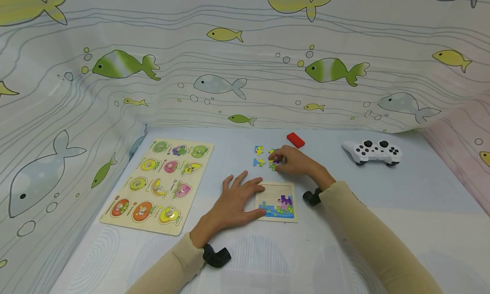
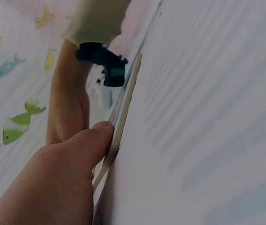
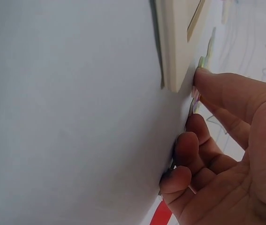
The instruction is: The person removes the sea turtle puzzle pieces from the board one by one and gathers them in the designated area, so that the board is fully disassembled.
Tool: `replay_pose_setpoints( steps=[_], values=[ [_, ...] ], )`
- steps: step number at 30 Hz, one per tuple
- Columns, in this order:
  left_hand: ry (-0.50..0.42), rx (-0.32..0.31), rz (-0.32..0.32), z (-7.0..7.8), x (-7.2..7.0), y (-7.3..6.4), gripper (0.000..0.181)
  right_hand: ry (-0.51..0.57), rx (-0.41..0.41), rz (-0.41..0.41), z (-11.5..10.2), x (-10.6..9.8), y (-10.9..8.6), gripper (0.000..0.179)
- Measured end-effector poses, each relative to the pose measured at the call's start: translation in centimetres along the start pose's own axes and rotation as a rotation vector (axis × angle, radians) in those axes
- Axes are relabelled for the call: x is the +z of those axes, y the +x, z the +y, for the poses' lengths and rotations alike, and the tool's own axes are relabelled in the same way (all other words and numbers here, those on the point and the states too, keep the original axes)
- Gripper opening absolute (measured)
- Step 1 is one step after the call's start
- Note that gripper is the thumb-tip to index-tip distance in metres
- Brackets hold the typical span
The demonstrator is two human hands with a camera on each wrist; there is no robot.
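A square wooden puzzle tray (image 1: 277, 220) lies on the table, with several joined pieces (image 1: 275, 209) in blue, green and purple along its lower and right part. The left hand (image 1: 239, 202) spreads its fingers over the tray's left side; in the left wrist view its thumb (image 2: 93, 143) rests on the tray's edge. Beyond the tray, the right hand (image 1: 292, 160) bends its thumb and fingers about a purple jigsaw puzzle piece (image 1: 276, 160) on the table, partly hidden. Loose blue and yellow puzzle pieces (image 1: 259, 162) lie just left of that hand.
A wooden fruit peg board (image 1: 155, 196) lies at the left. Behind the right hand is a red block (image 1: 295, 140). A white game controller (image 1: 375, 152) sits at the far right. Fish-printed cloth walls (image 1: 252, 60) border the table's back and sides.
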State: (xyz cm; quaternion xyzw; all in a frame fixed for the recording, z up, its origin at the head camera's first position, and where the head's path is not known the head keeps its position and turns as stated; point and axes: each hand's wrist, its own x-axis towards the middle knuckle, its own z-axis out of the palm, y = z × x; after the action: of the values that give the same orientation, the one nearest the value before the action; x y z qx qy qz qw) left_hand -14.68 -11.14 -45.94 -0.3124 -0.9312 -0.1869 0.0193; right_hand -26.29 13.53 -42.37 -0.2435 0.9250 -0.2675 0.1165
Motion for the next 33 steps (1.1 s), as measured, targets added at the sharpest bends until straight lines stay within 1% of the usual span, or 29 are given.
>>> replay_pose_setpoints(
  steps=[5,11,17,22,28,33],
  values=[
    [0.001,0.004,0.006,0.1,0.0,0.0,0.061,0.019,-0.003,0.014,0.2,0.1,0.0,0.037],
    [0.003,0.002,0.002,0.0,0.0,0.0,0.061,0.069,-0.007,0.044,0.3,0.0,-0.5,0.038],
    [0.010,0.002,0.002,0.0,0.1,0.0,0.061,0.121,-0.011,0.065,0.5,-0.4,-1.3,0.040],
    [0.010,0.006,0.004,0.0,0.1,0.1,0.062,0.166,-0.005,0.074,1.0,-0.5,-2.4,0.038],
    [0.009,0.003,0.000,0.0,-0.2,0.1,0.062,0.221,-0.028,0.029,1.4,-0.6,-3.8,0.030],
    [0.011,-0.005,-0.004,0.1,-0.1,0.0,0.062,0.247,-0.027,-0.018,1.6,-0.5,-4.8,0.023]
  ],
)
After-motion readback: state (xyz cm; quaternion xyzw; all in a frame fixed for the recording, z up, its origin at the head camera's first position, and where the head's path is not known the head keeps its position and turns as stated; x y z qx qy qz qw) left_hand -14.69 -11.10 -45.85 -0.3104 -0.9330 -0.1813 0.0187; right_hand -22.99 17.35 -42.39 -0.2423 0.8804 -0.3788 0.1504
